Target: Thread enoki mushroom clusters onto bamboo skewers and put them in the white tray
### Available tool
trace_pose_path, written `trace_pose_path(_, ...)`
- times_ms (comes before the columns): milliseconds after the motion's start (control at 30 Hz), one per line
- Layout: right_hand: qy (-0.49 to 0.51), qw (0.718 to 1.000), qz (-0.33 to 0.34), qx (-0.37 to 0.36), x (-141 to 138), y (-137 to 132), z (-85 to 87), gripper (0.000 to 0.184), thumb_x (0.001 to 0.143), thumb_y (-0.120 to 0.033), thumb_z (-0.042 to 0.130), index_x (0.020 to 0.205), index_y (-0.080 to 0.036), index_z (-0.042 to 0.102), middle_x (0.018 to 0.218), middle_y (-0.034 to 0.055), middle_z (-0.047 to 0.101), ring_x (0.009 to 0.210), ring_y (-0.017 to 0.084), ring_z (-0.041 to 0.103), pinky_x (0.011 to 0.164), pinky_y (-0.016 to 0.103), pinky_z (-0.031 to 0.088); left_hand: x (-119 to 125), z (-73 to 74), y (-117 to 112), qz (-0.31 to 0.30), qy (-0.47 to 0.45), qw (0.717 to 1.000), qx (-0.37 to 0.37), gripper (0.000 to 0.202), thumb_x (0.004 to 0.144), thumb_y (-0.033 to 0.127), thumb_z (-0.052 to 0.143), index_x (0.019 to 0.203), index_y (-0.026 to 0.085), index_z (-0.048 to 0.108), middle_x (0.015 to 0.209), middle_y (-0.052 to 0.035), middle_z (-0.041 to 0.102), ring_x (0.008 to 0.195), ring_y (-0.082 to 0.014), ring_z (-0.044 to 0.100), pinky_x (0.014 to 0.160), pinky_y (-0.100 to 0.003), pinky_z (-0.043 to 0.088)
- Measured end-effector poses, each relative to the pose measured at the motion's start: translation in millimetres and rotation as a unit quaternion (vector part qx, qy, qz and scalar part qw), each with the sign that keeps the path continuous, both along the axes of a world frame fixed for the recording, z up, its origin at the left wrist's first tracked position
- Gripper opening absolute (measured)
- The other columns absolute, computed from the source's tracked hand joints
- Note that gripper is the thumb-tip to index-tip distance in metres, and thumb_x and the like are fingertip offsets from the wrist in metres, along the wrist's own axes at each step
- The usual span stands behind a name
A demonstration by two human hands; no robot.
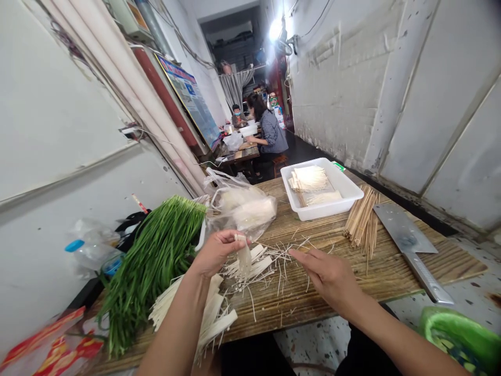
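Pinching a small bunch of white enoki mushrooms (245, 263) between thumb and fingers, the left hand (215, 253) is above a wooden table (270, 310) strewn with loose stems (282, 256), while the right hand (332, 277), half curled, possibly holding something, is near bamboo skewers (363, 219) and a cleaver (405, 230).

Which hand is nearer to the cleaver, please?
Right. The right hand is left of the cleaver, not touching it; the left hand, holding enoki mushrooms, is farther left.
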State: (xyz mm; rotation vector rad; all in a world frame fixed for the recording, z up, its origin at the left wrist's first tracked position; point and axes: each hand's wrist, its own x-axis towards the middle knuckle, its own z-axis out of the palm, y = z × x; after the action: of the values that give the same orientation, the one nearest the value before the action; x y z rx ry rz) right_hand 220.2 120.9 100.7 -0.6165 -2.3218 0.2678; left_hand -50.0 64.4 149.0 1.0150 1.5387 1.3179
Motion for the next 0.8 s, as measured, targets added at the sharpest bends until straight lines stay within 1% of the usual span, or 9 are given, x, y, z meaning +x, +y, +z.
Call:
trace_pose_path(167,0.099,0.995,0.010,-0.023,2,9,9.2,0.024,0.091,-0.016,0.042,0.101,-0.017,0.064,0.084,0.0079,0.064,0.077,0.018,0.057,0.068,0.030,0.046,1,-1.6,1,0.020,-0.014,1.000,0.013,0.031,0.053,0.037,0.081,0.069,0.015,0.067,0.070,-0.0039,0.070,0.066,-0.0154,0.060,0.064,-0.026,0.044)
trace_pose_path(300,0.113,0.993,-0.042,0.002,22,16,23.5,0.020,0.090,-0.021,0.048,0.095,-0.018,0.067,0.075,0.0061,0.063,0.070,0.019,0.056,0.066,0.033,0.043,3,4.1,1,0.033,-0.024,0.999,0.032,0.030,0.053,0.037,0.081,0.069,0.015,0.067,0.069,-0.0029,0.070,0.065,-0.0140,0.059,0.063,-0.025,0.043)
trace_pose_path(367,0.120,0.991,-0.040,-0.050,34,17,27.7,0.020,0.090,-0.023,0.048,0.098,-0.019,0.066,0.075,0.0040,0.066,0.066,0.017,0.058,0.066,0.032,0.044,5,9.3,1,0.052,-0.015,0.998,0.041,0.031,0.052,0.037,0.081,0.070,0.015,0.068,0.071,-0.0039,0.070,0.068,-0.0158,0.060,0.063,-0.025,0.043)
trace_pose_path(433,0.134,0.977,-0.015,-0.162,43,16,30.1,0.021,0.092,-0.027,0.046,0.097,-0.020,0.065,0.076,0.0029,0.067,0.067,0.016,0.061,0.067,0.031,0.047,7,15.4,1,0.078,0.008,0.996,0.052,0.033,0.052,0.038,0.081,0.072,0.015,0.069,0.074,-0.0054,0.071,0.071,-0.0179,0.061,0.064,-0.026,0.043)
trace_pose_path(533,0.162,0.915,0.057,-0.366,45,13,32.3,0.034,0.095,-0.037,0.037,0.092,-0.018,0.065,0.080,0.0054,0.069,0.075,0.018,0.066,0.072,0.033,0.052,14,23.9,-1,0.090,0.028,0.993,0.071,0.034,0.052,0.039,0.080,0.073,0.015,0.069,0.075,-0.0061,0.071,0.072,-0.0185,0.060,0.065,-0.027,0.043)
trace_pose_path(600,0.181,0.872,0.088,-0.445,40,10,33.2,0.035,0.093,-0.040,0.040,0.086,-0.017,0.065,0.080,0.0069,0.070,0.075,0.019,0.067,0.072,0.034,0.054,20,26.8,-1,0.078,0.021,0.994,0.077,0.033,0.051,0.039,0.080,0.071,0.015,0.068,0.073,-0.0053,0.071,0.070,-0.0182,0.060,0.065,-0.027,0.043)
trace_pose_path(700,0.188,0.855,0.117,-0.469,28,4,32.0,0.017,0.085,-0.033,0.054,0.082,-0.018,0.059,0.075,0.0040,0.068,0.067,0.016,0.065,0.065,0.030,0.054,31,24.7,-1,0.054,-0.013,0.996,0.074,0.030,0.050,0.037,0.081,0.068,0.017,0.067,0.069,-0.0029,0.070,0.069,-0.0170,0.060,0.065,-0.027,0.044)
trace_pose_path(767,0.168,0.868,0.137,-0.447,23,-2,29.0,0.009,0.088,-0.027,0.048,0.087,-0.020,0.053,0.077,0.0016,0.066,0.056,0.012,0.061,0.055,0.025,0.051,36,20.0,1,0.046,-0.046,0.995,0.070,0.029,0.049,0.035,0.082,0.066,0.017,0.067,0.068,-0.0015,0.070,0.068,-0.0155,0.059,0.066,-0.026,0.044)
trace_pose_path(800,0.151,0.887,0.136,-0.415,22,-5,26.7,0.009,0.090,-0.024,0.043,0.092,-0.020,0.051,0.077,0.0008,0.064,0.052,0.010,0.058,0.051,0.024,0.048,37,17.3,2,0.043,-0.060,0.995,0.064,0.029,0.049,0.034,0.082,0.067,0.017,0.067,0.067,-0.0012,0.070,0.068,-0.0149,0.059,0.067,-0.026,0.044)
